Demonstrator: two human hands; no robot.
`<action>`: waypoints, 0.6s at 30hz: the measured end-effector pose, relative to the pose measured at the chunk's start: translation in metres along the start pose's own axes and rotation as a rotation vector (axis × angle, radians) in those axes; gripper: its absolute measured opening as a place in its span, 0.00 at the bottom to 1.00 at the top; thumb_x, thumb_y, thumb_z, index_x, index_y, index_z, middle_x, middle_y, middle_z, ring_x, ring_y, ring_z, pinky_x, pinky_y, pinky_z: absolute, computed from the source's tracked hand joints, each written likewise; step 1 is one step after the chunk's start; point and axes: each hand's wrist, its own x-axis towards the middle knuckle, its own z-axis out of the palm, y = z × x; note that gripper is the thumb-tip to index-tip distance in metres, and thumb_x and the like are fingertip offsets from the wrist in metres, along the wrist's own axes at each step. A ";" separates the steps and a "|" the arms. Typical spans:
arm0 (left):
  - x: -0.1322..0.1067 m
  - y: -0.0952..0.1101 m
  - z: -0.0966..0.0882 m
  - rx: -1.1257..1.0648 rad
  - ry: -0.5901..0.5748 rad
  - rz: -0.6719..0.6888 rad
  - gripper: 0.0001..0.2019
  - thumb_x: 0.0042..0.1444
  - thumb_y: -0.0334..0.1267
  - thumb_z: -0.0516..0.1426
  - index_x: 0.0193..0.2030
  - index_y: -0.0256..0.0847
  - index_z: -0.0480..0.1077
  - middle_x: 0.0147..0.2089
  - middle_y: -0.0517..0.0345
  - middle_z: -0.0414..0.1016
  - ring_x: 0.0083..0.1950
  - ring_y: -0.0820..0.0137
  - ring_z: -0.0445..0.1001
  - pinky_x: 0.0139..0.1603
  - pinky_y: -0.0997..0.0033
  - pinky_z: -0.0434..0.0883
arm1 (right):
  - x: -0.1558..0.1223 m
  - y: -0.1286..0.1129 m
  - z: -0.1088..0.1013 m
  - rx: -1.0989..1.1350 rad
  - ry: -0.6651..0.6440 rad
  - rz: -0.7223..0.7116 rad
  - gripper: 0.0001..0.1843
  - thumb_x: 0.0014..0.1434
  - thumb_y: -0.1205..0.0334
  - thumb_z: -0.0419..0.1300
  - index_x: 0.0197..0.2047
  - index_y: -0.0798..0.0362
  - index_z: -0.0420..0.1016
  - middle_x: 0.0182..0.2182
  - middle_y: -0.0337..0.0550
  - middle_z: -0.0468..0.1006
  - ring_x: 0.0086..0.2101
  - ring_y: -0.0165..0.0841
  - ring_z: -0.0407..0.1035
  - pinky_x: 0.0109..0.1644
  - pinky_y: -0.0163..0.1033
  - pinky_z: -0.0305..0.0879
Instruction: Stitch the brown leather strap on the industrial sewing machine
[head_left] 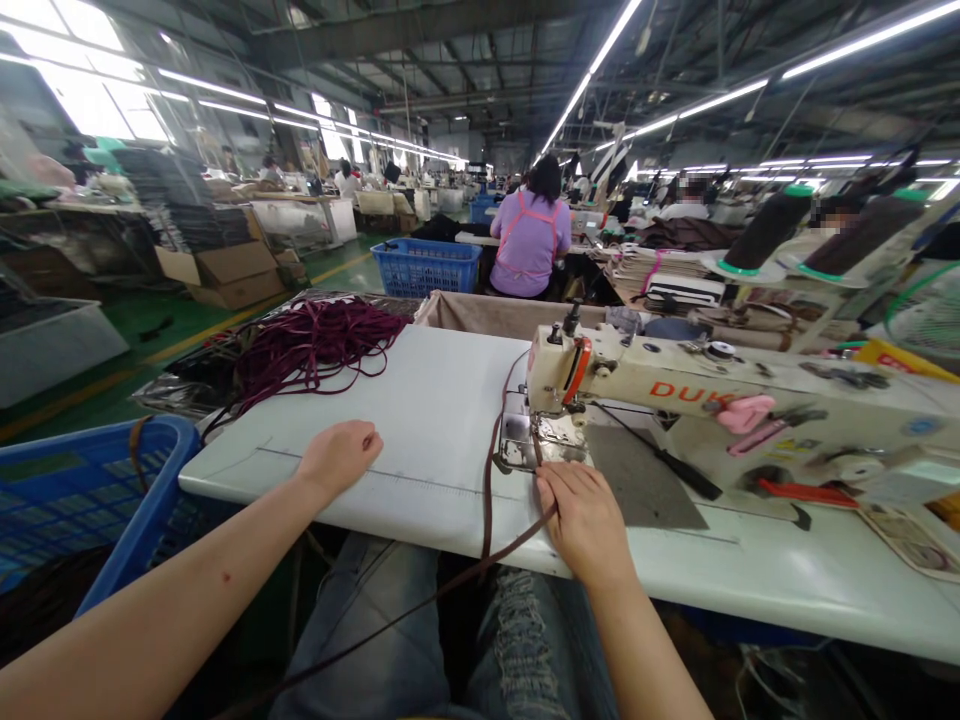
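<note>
My right hand lies at the front of the sewing machine's metal plate, with its fingers closed on a narrow brown strap. One length of the strap runs from under the fingers down to the left across my lap. Another length hangs over the table edge and reaches up beside the needle area of the sewing machine. My left hand is curled into a fist above the white table, apart from the strap. What the fist holds, if anything, is hidden.
A heap of maroon straps lies at the table's far left. Blue baskets stand to my left and ahead. A black-handled tool rests beneath the machine arm, near thread cones. A person in purple sits ahead.
</note>
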 end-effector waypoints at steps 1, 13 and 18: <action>0.000 0.000 0.001 -0.005 0.006 0.002 0.14 0.66 0.40 0.49 0.29 0.42 0.66 0.37 0.53 0.79 0.39 0.63 0.75 0.38 0.65 0.60 | 0.000 0.000 0.000 0.002 0.002 -0.002 0.18 0.77 0.59 0.51 0.51 0.52 0.83 0.50 0.48 0.84 0.50 0.38 0.77 0.65 0.49 0.65; -0.012 0.019 0.018 -0.199 0.283 0.252 0.03 0.64 0.35 0.52 0.40 0.42 0.67 0.41 0.52 0.73 0.45 0.60 0.73 0.51 0.60 0.70 | -0.001 0.000 0.001 0.020 -0.012 0.012 0.16 0.76 0.60 0.52 0.50 0.52 0.82 0.50 0.47 0.84 0.50 0.37 0.77 0.65 0.49 0.64; -0.004 0.083 0.022 -0.283 0.230 0.535 0.27 0.62 0.25 0.52 0.68 0.42 0.65 0.65 0.46 0.69 0.64 0.57 0.70 0.67 0.55 0.69 | -0.001 0.000 0.000 0.022 -0.026 0.024 0.15 0.76 0.61 0.52 0.50 0.51 0.81 0.50 0.45 0.84 0.50 0.37 0.77 0.65 0.49 0.64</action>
